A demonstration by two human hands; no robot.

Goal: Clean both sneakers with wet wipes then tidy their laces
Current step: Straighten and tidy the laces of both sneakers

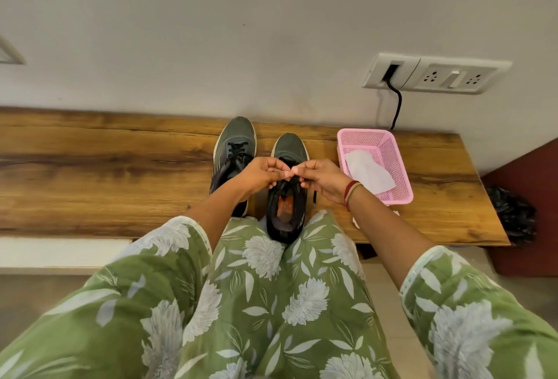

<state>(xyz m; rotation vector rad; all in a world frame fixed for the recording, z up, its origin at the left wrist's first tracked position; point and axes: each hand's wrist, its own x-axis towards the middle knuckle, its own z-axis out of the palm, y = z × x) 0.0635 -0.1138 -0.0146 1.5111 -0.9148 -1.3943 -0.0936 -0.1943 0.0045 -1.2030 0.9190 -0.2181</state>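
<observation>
Head view — laces (315, 195) between both hands (259, 176) (324, 178)

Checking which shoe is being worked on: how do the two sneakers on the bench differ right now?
The left sneaker sits farther back, toe nearer the wall; the right sneaker has its heel at the front edge of the bench. The left hand and right hand pinch the right sneaker's laces; the left sneaker's laces go unheld. Both are grey-green, black-laced, toes toward the wall.

Left sneaker (235, 140) and right sneaker (290, 147) stand side by side.
</observation>
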